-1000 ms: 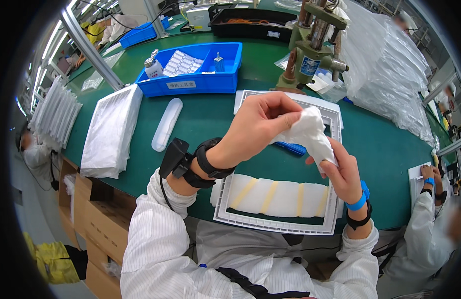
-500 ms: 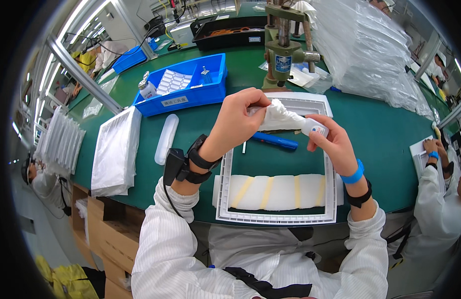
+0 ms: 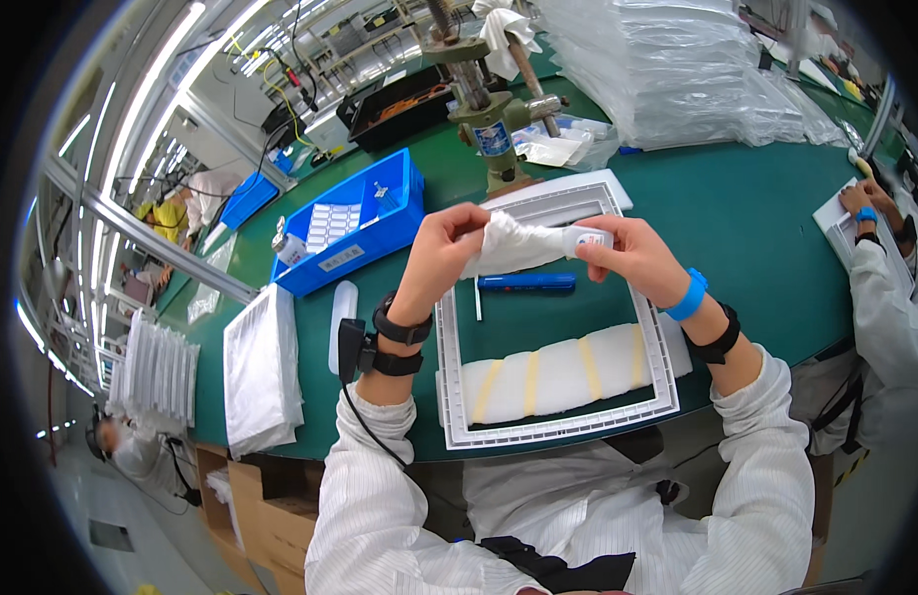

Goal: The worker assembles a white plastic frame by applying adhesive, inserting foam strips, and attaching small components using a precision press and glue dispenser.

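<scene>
My left hand [image 3: 441,246] pinches one end of a white cloth [image 3: 518,245], its fingers partly hidden behind the folds. A small white bottle with a label [image 3: 584,241] is gripped between the thumb and fingers of my right hand [image 3: 637,263]. The bottle lies sideways, its neck end against the cloth. Both hands hover over a white rectangular plastic frame [image 3: 563,436] lying on the green table. Inside the frame's opening are a blue pen [image 3: 526,284] and a thin white stick [image 3: 478,299]. A white foam pad with yellow stripes [image 3: 558,373] lies across its near part.
A blue bin [image 3: 345,256] with labels and bottles stands at the left, near a wrapped white stack [image 3: 263,372] and a long white case [image 3: 343,322]. Behind the frame rises a green hand press [image 3: 492,139]. Plastic-wrapped sheets [image 3: 677,74] are piled far right. A co-worker's hands [image 3: 860,198] are at the right.
My view has shifted, so the scene sits differently. The bottle, tilted before, now lies more level, and the cloth is stretched straighter between my hands. Both hands keep their holds.
</scene>
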The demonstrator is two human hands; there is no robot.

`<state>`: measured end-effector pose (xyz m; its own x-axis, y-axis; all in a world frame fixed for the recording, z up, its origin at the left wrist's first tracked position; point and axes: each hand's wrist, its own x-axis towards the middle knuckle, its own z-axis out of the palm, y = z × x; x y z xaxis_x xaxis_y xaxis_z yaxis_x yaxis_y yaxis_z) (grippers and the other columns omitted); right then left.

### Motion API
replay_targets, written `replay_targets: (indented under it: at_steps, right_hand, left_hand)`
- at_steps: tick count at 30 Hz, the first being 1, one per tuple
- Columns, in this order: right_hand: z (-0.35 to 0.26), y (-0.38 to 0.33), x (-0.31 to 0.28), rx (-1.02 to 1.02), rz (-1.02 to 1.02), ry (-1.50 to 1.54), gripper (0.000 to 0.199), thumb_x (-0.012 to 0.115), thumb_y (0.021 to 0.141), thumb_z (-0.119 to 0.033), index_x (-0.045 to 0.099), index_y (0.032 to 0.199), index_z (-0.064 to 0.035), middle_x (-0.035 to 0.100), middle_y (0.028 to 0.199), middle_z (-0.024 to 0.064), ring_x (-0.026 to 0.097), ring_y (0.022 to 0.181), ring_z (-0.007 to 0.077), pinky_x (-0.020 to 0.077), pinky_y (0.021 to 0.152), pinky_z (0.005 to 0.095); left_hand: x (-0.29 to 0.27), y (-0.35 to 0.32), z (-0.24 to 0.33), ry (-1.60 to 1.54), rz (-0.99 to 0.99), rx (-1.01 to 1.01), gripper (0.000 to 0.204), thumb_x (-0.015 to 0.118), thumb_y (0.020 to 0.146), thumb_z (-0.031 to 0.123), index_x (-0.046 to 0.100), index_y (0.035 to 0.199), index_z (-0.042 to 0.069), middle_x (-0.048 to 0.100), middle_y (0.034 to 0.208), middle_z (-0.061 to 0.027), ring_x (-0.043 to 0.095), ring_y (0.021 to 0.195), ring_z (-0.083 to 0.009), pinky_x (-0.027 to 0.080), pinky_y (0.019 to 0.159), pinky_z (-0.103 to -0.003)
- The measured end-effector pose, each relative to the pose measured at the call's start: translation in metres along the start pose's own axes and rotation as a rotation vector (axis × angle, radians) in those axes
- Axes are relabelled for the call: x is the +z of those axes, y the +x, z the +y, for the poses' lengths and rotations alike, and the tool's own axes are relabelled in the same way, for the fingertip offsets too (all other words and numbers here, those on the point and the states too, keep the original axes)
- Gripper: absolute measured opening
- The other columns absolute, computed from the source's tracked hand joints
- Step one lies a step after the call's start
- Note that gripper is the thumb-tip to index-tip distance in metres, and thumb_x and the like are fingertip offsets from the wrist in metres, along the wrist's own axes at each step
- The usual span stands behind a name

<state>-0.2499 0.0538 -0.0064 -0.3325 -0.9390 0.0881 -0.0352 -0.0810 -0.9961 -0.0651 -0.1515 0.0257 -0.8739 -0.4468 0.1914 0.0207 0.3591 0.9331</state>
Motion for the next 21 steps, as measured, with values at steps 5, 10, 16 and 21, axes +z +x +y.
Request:
replay_targets:
  at_steps: [5, 10, 16, 21]
  right_hand:
    - [0.009, -0.003, -0.003, -0.088, -0.012, -0.200, 0.039, 0.071, 0.088, -0.021, 0.063, 0.119, 0.0019, 0.068, 0.085, 0.0046, 0.063, 0.071, 0.0094, 0.0507, 0.066, 0.0227]
    - [0.006, -0.002, 0.006, -0.175, 0.017, -0.153, 0.039, 0.071, 0.088, -0.020, 0.062, 0.118, 0.0033, 0.069, 0.087, 0.0064, 0.065, 0.071, 0.0103, 0.0512, 0.066, 0.0230]
    - [-0.006, -0.011, 0.020, -0.096, 0.040, -0.128, 0.039, 0.070, 0.089, -0.019, 0.061, 0.118, 0.0043, 0.070, 0.086, 0.0091, 0.068, 0.072, 0.0115, 0.0529, 0.065, 0.0240]
    - [-0.007, -0.009, 0.012, -0.138, 0.017, -0.180, 0.037, 0.068, 0.089, -0.017, 0.060, 0.120, 0.0033, 0.070, 0.091, 0.0093, 0.069, 0.076, 0.0119, 0.0541, 0.068, 0.0240]
  left_hand:
    - [-0.014, 0.003, 0.008, 0.035, -0.267, -0.118, 0.015, 0.058, 0.078, 0.005, 0.068, 0.088, -0.001, 0.064, 0.079, 0.0001, 0.055, 0.072, -0.0071, 0.044, 0.067, -0.022]
    - [-0.011, 0.002, 0.003, -0.452, -0.215, -0.253, 0.010, 0.061, 0.080, 0.003, 0.067, 0.088, 0.002, 0.067, 0.087, -0.0028, 0.062, 0.077, -0.0110, 0.048, 0.073, -0.023]
    - [0.020, 0.002, -0.007, 0.025, 0.256, 0.186, 0.011, 0.054, 0.085, -0.003, 0.064, 0.090, -0.002, 0.065, 0.083, -0.0027, 0.060, 0.075, -0.0126, 0.047, 0.072, -0.024]
    - [-0.003, -0.003, 0.018, -0.105, -0.028, -0.019, 0.014, 0.054, 0.085, 0.002, 0.064, 0.095, 0.000, 0.066, 0.088, -0.0026, 0.060, 0.078, -0.0086, 0.046, 0.071, -0.022]
